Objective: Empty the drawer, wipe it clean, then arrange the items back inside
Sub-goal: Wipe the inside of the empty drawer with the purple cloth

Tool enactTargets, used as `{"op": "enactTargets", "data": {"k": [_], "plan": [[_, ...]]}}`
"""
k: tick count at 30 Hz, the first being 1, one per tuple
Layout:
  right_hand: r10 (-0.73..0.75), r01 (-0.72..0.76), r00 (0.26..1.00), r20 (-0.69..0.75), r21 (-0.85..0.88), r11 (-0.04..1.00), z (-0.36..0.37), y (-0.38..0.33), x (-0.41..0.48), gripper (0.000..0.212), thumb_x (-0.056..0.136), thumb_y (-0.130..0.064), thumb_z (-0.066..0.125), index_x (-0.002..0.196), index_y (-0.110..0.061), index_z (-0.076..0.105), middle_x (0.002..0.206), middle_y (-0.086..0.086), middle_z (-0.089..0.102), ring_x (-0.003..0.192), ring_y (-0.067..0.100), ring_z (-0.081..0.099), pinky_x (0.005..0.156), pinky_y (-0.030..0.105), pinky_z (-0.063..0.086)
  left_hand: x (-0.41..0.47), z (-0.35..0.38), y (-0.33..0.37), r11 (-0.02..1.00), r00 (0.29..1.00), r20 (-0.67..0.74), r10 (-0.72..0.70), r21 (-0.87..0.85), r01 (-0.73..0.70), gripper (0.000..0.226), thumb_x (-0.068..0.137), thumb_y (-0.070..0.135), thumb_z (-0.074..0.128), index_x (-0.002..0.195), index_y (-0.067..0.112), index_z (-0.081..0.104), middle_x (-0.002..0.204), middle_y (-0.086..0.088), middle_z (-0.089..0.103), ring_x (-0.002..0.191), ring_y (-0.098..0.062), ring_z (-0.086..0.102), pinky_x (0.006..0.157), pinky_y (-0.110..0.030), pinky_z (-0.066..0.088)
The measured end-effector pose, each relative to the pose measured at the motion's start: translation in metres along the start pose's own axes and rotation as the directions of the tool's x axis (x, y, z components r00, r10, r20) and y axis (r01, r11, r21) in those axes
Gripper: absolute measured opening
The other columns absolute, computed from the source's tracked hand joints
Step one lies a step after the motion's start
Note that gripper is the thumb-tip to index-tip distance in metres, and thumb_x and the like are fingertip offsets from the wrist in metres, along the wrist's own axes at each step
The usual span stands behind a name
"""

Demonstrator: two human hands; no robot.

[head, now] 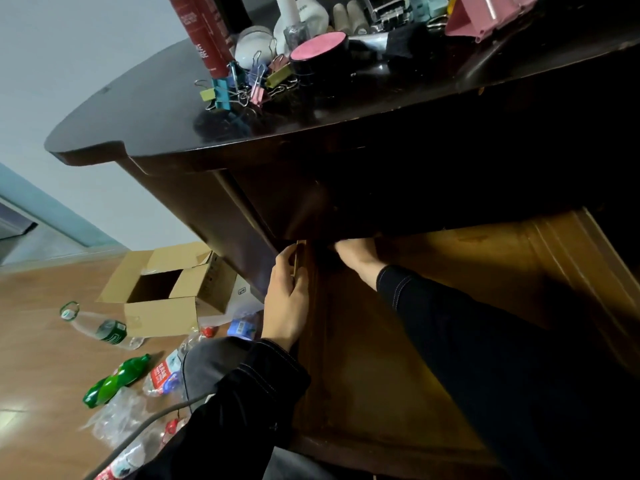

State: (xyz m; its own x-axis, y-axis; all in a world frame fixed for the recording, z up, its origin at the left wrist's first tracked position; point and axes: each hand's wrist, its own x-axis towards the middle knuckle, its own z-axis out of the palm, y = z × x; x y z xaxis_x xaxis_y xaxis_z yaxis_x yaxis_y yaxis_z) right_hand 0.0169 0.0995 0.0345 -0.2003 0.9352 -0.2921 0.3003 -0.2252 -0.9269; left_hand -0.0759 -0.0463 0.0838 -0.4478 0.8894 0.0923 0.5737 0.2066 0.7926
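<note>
Only the head cam here, looking down. The drawer [467,258] is pulled out from under the dark desk top [156,109], and its light wood bottom shows around my arm.

My left hand [286,299] is on the drawer's left side wall. The thumb is on one face, the fingers are curled over the other, and the thin wooden edge is pinched between them.

My right hand [356,254] is reached deep into the back of the drawer, right where the desk top shades it. The fingers are lost in the dark back there, so I honestly can't tell whether they're spread, curled or holding anything. Both sleeves are black with pale stitching.

Up on the desk top there's a pile of stuff: a heap of coloured binder clips [239,86] near the front, a red spray can [204,32] standing just behind them, and a black tin [322,55] with a pink lid beside the clips. There are more bits behind that, too cluttered to sort out.

On the wood floor to my left there's an open cardboard box [166,285], with a clear bottle [100,329] and a green bottle [114,382] lying on their sides near it.
</note>
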Motion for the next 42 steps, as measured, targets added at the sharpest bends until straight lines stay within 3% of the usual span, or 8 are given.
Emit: {"op": "enactTargets", "data": {"k": [5, 9, 13, 17, 23, 32, 37, 42], "plan": [[-0.206, 0.209, 0.978, 0.039, -0.084, 0.974, 0.004, 0.024, -0.026, 0.041, 0.09, 0.009, 0.06, 0.127, -0.007, 0.063, 0.125, 0.009, 0.066, 0.117, 0.024, 0.061, 0.096, 0.028, 0.05, 0.002, 0.002, -0.002, 0.998, 1.0, -0.003, 0.003, 0.055, -0.002, 0.044, 0.102, 0.025, 0.043, 0.138, 0.05, 0.039, 0.124, 0.013, 0.051, 0.11, -0.008, 0.052, 0.094, -0.032, 0.039], [-0.216, 0.265, 0.943, 0.251, -0.181, 0.947, -0.013, 0.037, -0.027, 0.032, 0.089, 0.003, 0.068, 0.115, -0.013, 0.071, 0.112, 0.004, 0.071, 0.103, 0.019, 0.068, 0.08, 0.028, 0.057, 0.003, 0.002, -0.004, 0.999, 1.0, 0.008, 0.007, 0.047, -0.007, 0.044, 0.1, 0.029, 0.041, 0.139, 0.049, 0.039, 0.124, 0.012, 0.051, 0.106, -0.005, 0.049, 0.092, -0.029, 0.036], [-0.222, 0.24, 0.969, 0.105, -0.222, 0.945, -0.008, 0.012, -0.006, 0.027, 0.093, 0.004, 0.054, 0.112, -0.01, 0.068, 0.109, 0.003, 0.066, 0.098, 0.02, 0.062, 0.079, 0.031, 0.052, 0.002, 0.003, -0.007, 1.0, 1.0, 0.005, 0.011, 0.018, -0.011, 0.045, 0.097, 0.032, 0.04, 0.139, 0.049, 0.04, 0.125, 0.011, 0.052, 0.102, -0.002, 0.051, 0.09, -0.029, 0.037], [-0.16, 0.145, 0.987, -0.014, -0.347, 0.927, 0.004, 0.001, 0.004, 0.027, 0.095, 0.001, 0.047, 0.074, -0.015, 0.047, 0.085, 0.006, 0.054, 0.085, 0.028, 0.054, 0.069, 0.035, 0.042, 0.004, 0.004, -0.007, 1.0, 1.0, -0.004, -0.003, 0.001, 0.003, 0.046, 0.093, 0.036, 0.038, 0.138, 0.046, 0.041, 0.125, 0.01, 0.054, 0.101, -0.003, 0.053, 0.092, -0.031, 0.04], [-0.319, 0.355, 0.934, 0.162, -0.302, 0.885, -0.008, 0.033, -0.042, 0.05, 0.086, 0.01, 0.062, 0.131, -0.011, 0.064, 0.126, 0.008, 0.068, 0.117, 0.024, 0.064, 0.097, 0.041, 0.054, 0.003, 0.003, -0.008, 1.0, 1.0, 0.006, -0.012, -0.003, 0.012, 0.042, 0.1, 0.028, 0.041, 0.139, 0.044, 0.041, 0.126, 0.005, 0.057, 0.113, -0.015, 0.056, 0.096, -0.036, 0.043], [-0.226, 0.181, 0.971, -0.078, -0.379, 0.908, 0.007, -0.003, 0.0, 0.023, 0.099, -0.002, 0.045, 0.079, -0.013, 0.049, 0.082, 0.003, 0.051, 0.087, 0.027, 0.051, 0.075, 0.04, 0.041, 0.002, 0.003, -0.007, 0.999, 1.0, -0.006, -0.004, 0.044, 0.004, 0.045, 0.103, 0.019, 0.039, 0.141, 0.042, 0.04, 0.13, 0.006, 0.053, 0.115, -0.014, 0.053, 0.099, -0.034, 0.041], [-0.361, 0.391, 0.92, 0.15, -0.372, 0.842, -0.01, 0.032, -0.032, 0.044, 0.087, 0.008, 0.061, 0.126, -0.012, 0.065, 0.122, 0.008, 0.067, 0.112, 0.025, 0.063, 0.093, 0.035, 0.053, 0.003, 0.003, -0.008, 0.999, 1.0, -0.01, 0.01, 0.048, -0.01, 0.043, 0.102, 0.022, 0.039, 0.14, 0.043, 0.04, 0.135, 0.01, 0.052, 0.121, -0.01, 0.051, 0.1, -0.03, 0.038], [-0.304, 0.324, 0.945, 0.118, -0.225, 0.919, -0.006, 0.037, -0.033, 0.047, 0.087, 0.009, 0.062, 0.128, -0.013, 0.066, 0.123, 0.006, 0.069, 0.113, 0.022, 0.066, 0.093, 0.035, 0.057, 0.004, 0.003, -0.009, 0.999, 1.0, -0.009, 0.004, 0.033, -0.004, 0.042, 0.103, 0.021, 0.039, 0.141, 0.04, 0.041, 0.134, 0.006, 0.054, 0.121, -0.015, 0.052, 0.105, -0.038, 0.042]]}}
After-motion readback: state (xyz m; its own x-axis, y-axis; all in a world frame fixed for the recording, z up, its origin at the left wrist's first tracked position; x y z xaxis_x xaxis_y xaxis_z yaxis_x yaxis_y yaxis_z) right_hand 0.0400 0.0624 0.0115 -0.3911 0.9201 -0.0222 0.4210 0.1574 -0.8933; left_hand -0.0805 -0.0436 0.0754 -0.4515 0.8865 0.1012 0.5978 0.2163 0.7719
